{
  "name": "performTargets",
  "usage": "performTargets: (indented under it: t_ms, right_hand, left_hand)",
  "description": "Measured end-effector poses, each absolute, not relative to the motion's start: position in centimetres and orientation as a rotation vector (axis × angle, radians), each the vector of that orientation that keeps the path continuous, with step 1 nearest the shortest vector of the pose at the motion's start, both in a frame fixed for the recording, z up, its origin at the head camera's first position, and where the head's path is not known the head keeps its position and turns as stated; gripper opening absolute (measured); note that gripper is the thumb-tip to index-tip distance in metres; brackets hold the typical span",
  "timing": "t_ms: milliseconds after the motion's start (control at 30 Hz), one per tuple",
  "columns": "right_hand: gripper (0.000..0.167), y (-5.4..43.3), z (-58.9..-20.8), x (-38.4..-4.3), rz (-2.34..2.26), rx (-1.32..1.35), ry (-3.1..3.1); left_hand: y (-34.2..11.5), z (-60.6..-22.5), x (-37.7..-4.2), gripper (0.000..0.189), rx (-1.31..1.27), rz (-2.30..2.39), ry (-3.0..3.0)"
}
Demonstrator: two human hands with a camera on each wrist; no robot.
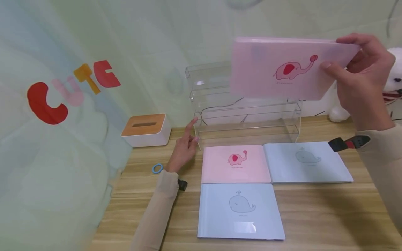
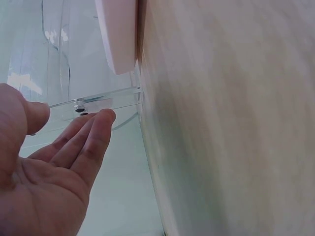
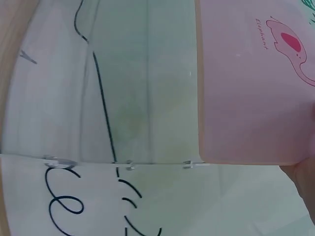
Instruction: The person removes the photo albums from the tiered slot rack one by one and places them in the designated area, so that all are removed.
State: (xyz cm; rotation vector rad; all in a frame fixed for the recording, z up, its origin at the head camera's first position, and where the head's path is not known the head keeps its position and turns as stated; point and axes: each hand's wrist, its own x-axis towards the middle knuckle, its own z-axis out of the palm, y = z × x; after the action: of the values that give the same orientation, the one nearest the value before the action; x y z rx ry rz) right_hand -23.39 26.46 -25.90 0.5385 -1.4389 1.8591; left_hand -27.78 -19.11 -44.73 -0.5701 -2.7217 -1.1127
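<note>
High at the right, my right hand [image 1: 365, 76] grips the right end of a pink elephant-print book [image 1: 260, 69], thumb on its cover. The book is held up in front of a clear acrylic tiered rack [image 1: 248, 129]; the right wrist view shows its cover [image 3: 236, 108] close up. My left hand [image 1: 184, 150] is at the rack's left side; in the left wrist view its extended fingers [image 2: 93, 142] appear to touch the clear side panel [image 2: 110, 96]. On the table before the rack lie another pink elephant book [image 1: 216, 167] and two blue whale books, one right [image 1: 282, 170], one in front [image 1: 216, 218].
A white tissue box with a wooden lid [image 1: 147, 137] stands left of the rack. A blue ring [image 1: 157, 168] lies near my left wrist. A white plush toy [image 1: 394, 69] sits behind my right hand. A curtain [image 1: 157, 52] hangs behind the table.
</note>
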Motion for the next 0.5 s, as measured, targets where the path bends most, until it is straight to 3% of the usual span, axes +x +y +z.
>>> performTargets:
  t_ms: [500]
  right_hand:
    - [0.052,28.8,-30.4,-19.5,1.948,0.455,-1.453]
  left_hand:
    - [-19.2,-45.1,-28.0,0.081,-0.554,-1.091,-2.717]
